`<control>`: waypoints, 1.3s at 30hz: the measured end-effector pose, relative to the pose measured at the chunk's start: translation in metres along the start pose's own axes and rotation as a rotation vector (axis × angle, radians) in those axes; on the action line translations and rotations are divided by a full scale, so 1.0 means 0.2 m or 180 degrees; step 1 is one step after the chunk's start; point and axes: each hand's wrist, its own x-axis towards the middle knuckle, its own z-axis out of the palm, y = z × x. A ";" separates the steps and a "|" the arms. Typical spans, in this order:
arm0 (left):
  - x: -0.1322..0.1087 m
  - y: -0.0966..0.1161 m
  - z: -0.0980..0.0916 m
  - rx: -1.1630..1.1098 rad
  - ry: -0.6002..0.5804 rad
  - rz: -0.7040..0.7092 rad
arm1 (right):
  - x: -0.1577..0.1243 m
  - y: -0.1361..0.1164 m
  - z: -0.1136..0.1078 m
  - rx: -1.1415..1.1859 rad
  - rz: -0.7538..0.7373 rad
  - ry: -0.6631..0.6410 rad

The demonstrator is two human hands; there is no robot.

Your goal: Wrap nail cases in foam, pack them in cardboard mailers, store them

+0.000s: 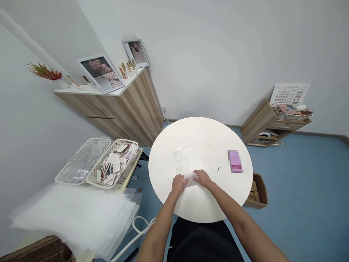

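Both hands meet near the front of a round white table. My left hand has its fingers curled over the left end of a rolled, translucent white wrapping sheet. The other end is gripped by my right hand, thumb turned inward. Part of the sheet lies flat on the tabletop just below the roll. Whether anything is inside the roll I cannot tell. Beyond my hands, a pale, nearly clear piece of film rests on the table. A purple packet, blurred out, lies to the right.
At left, translucent sheets are stacked beside a clear-lidded plastic box and a white basket of small cards. A cardboard box stands on the floor at right. Wooden cabinets line the wall. A white cable loops at lower left.
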 end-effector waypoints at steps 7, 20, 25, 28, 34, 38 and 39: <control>-0.02 0.00 0.07 0.0691 0.0937 0.0485 | -0.02 -0.01 0.04 -0.0778 -0.0237 0.0666; -0.14 -0.01 0.18 0.0574 0.0644 0.1527 | -0.23 0.03 0.14 -0.0935 -0.1155 0.0308; -0.15 -0.01 0.15 0.0163 0.0114 0.1662 | -0.31 0.05 0.10 -0.0694 -0.1047 -0.0148; -0.10 -0.01 0.10 -0.0192 -0.0340 0.1463 | -0.32 0.07 0.07 -0.0376 -0.0822 -0.0207; 0.06 0.03 -0.04 -0.1081 -0.0544 0.0897 | -0.19 0.09 -0.02 0.0193 -0.0391 0.0015; 0.13 0.04 -0.05 -0.0659 -0.0108 0.0532 | -0.07 0.08 -0.03 0.0134 0.0064 0.0253; 0.13 0.05 -0.04 -0.0588 -0.0034 0.0492 | -0.05 0.07 -0.03 0.0074 0.0132 0.0290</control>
